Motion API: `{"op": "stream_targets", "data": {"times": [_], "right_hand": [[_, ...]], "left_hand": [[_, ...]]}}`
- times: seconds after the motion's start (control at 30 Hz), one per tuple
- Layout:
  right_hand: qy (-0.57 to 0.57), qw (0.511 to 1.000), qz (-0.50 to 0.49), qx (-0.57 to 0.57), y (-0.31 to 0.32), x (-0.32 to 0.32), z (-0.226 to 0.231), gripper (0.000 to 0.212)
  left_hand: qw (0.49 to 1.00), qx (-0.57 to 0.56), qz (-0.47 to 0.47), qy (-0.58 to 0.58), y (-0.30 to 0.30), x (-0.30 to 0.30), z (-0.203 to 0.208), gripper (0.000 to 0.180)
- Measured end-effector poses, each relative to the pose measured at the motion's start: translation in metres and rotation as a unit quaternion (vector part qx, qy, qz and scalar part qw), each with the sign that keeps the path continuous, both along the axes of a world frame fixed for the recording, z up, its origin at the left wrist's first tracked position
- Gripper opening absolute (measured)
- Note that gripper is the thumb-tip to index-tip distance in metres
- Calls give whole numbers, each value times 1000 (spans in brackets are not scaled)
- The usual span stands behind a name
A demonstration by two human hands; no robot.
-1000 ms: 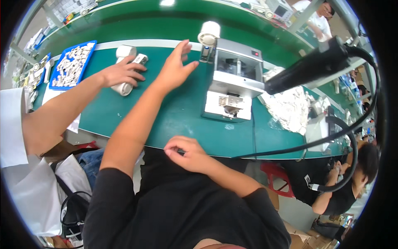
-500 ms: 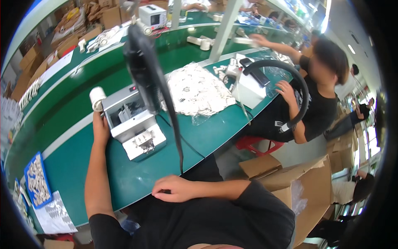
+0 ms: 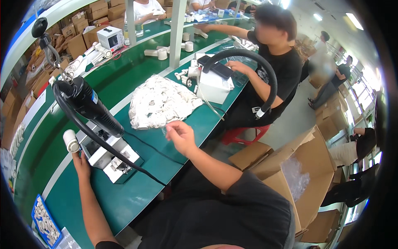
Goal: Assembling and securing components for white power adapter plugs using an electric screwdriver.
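My left hand [image 3: 81,165] is closed at the left side of a small grey metal machine [image 3: 118,159], around the lower part of a white plastic housing with a round head [image 3: 71,141]. The housing's grip is mostly hidden by my fingers. My right hand [image 3: 181,136] is raised over the front edge of the bench, its fingers loosely bent and slightly apart, with nothing visible between them. Just beyond its fingertips lies a heap of small white plastic parts [image 3: 161,101] on clear plastic film. A black electric screwdriver [image 3: 89,101] hangs above the machine.
A black flexible hose [image 3: 271,79] arches beside a white box [image 3: 213,91] with a phone on it. A co-worker [image 3: 277,62] sits to the right, one arm across the green belt. A blue tray [image 3: 37,218] of small parts is at lower left; an open carton [image 3: 311,199] stands right.
My right hand has risen from my lap toward the heap of white parts. My left hand still holds the housing beside the machine. The view has shifted, so the hanging screwdriver appears farther left.
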State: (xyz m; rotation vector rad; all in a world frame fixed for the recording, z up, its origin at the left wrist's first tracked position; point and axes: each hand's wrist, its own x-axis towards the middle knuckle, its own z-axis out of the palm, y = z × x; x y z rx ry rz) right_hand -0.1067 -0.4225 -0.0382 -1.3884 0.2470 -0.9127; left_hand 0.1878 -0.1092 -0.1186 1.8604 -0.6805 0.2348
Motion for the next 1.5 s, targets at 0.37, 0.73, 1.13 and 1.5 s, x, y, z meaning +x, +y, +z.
{"op": "stream_targets", "data": {"times": [0.37, 0.73, 1.13, 1.5], "right_hand": [[155, 988, 13, 21, -12, 18, -35, 9], [156, 987, 18, 37, -16, 17, -35, 9], [212, 900, -35, -379, -176, 238, 63, 22], [459, 622, -239, -588, -298, 356, -11, 53]], "left_hand": [[997, 25, 26, 63, -6, -35, 33, 40], [993, 85, 29, 74, -10, -57, 45, 34], [994, 86, 22, 59, 11, -50, 9, 38], [986, 159, 21, 35, 39, -46, -2, 66]]}}
